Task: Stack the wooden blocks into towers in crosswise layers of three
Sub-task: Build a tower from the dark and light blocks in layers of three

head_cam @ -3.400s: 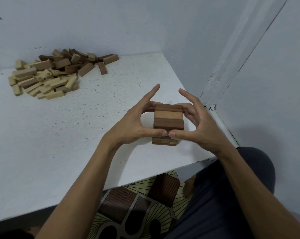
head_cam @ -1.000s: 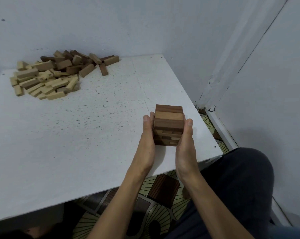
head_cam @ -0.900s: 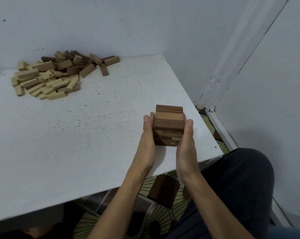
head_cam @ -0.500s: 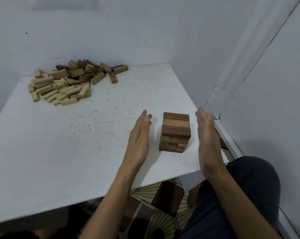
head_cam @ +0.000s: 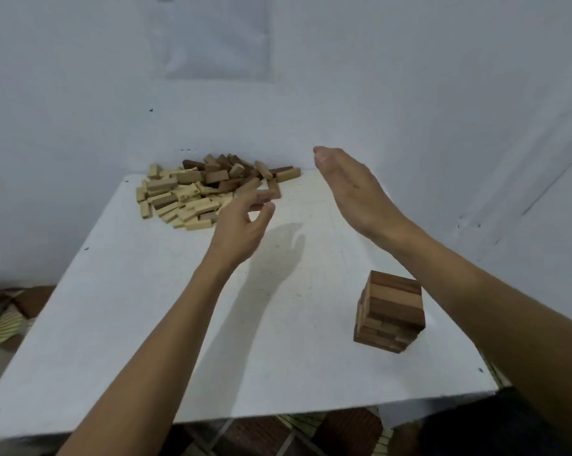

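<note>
Tiles (head_cam: 5, 324) with a striped pattern peeked out past the white table (head_cam: 130, 324) on the left. Loose blocks (head_cam: 192, 192), pale and dark mixed, sat heaped at the far left of it. The left hand (head_cam: 241, 225) hovered just near of the heap, fingers loosely curled and empty, hiding a few blocks. The right hand (head_cam: 353, 189) was raised flat with straight fingers, holding nothing. The tower (head_cam: 389, 311) stood near right, clear of both hands.

Partly hidden behind the left hand (head_cam: 241, 225): lower right edge of the block pile (head_cam: 192, 189). Too small to read: dark marks on pale blocks. Cut off at lower left of the frame: worktop (head_cam: 113, 324) corner. Blurred at left edge: floor clutter (head_cam: 8, 311).
</note>
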Demonstrator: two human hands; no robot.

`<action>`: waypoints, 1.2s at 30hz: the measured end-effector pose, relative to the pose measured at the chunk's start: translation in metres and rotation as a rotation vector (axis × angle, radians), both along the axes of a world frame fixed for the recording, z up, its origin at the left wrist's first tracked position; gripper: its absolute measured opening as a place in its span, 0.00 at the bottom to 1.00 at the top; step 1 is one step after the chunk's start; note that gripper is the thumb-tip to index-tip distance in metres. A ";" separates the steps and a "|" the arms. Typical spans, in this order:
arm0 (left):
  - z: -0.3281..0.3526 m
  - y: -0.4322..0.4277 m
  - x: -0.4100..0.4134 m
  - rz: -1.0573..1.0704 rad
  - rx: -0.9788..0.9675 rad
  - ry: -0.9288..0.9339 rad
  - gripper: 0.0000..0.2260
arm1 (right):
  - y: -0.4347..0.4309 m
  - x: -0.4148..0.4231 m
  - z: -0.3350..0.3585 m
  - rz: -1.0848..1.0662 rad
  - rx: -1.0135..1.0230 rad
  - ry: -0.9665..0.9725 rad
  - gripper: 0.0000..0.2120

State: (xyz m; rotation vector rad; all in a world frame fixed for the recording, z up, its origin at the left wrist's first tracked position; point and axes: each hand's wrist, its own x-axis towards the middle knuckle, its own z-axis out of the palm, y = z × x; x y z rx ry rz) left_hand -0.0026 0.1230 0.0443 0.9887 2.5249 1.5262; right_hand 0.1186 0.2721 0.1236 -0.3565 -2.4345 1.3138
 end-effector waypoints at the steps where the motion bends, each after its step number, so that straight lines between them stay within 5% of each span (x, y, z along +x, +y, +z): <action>1: 0.000 0.002 -0.014 0.025 -0.033 0.032 0.12 | 0.004 -0.020 -0.004 0.014 0.035 -0.022 0.20; 8: -0.018 0.028 -0.094 0.141 -0.404 0.289 0.15 | 0.046 -0.138 -0.047 0.020 0.404 -0.268 0.19; 14: -0.049 0.066 -0.114 0.241 -0.670 0.321 0.22 | 0.079 -0.197 -0.087 0.074 0.696 -0.478 0.23; 19: -0.062 0.092 -0.116 0.344 -0.699 0.244 0.25 | 0.091 -0.220 -0.107 0.172 0.778 -0.539 0.30; 28: -0.078 0.102 -0.113 0.491 -0.647 0.358 0.16 | 0.093 -0.221 -0.117 0.081 0.927 -0.482 0.13; 32: -0.075 0.108 -0.114 0.485 -0.667 0.295 0.24 | 0.092 -0.216 -0.116 0.104 0.853 -0.505 0.10; 36: -0.077 0.112 -0.119 0.504 -0.685 0.289 0.17 | 0.093 -0.216 -0.117 0.087 0.794 -0.520 0.05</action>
